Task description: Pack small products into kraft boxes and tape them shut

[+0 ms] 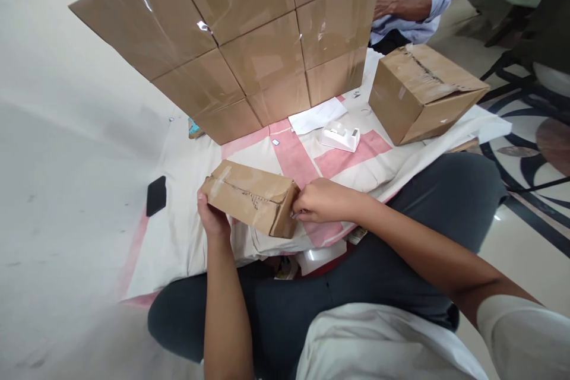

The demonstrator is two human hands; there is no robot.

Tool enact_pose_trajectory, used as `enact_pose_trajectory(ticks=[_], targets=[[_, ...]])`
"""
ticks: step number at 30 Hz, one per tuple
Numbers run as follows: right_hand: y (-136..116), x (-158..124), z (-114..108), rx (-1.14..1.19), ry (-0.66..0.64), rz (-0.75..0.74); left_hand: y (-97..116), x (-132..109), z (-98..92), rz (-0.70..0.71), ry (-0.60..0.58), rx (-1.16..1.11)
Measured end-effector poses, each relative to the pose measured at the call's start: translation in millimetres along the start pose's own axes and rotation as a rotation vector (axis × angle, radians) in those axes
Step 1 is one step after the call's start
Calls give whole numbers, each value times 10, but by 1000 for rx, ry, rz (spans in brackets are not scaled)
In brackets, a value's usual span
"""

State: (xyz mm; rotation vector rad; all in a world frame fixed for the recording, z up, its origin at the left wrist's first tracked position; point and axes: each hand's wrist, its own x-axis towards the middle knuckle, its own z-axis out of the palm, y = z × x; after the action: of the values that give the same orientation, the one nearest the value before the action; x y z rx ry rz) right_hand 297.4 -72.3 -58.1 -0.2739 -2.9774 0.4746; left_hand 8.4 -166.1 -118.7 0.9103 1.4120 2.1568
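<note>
A small closed cardboard box (249, 196) lies on its broad side on the cloth in front of me, with worn tape and torn marks along its top seam. My left hand (214, 217) grips its left end, the thumb on the near corner and the other fingers hidden behind and below. At the box's right end, my right hand (323, 200) is closed in a pinch against the end flap. Whatever is between those fingertips is too small to make out. Just beyond the box stands a white tape dispenser (341, 136).
A tall wall of taped cardboard boxes (262, 59) rises behind. At right sits a larger cardboard box (423, 95). Papers (317, 116) lie by the dispenser, and a black phone (155, 196) rests at left. Another person's forearm (407, 7) shows behind the wall.
</note>
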Motion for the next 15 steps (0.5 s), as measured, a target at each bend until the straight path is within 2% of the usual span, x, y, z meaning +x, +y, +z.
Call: enact_pose_trajectory(ticks=[15], targets=[[-8, 11, -11, -107, 12, 9, 7, -8, 15, 13, -25, 70]])
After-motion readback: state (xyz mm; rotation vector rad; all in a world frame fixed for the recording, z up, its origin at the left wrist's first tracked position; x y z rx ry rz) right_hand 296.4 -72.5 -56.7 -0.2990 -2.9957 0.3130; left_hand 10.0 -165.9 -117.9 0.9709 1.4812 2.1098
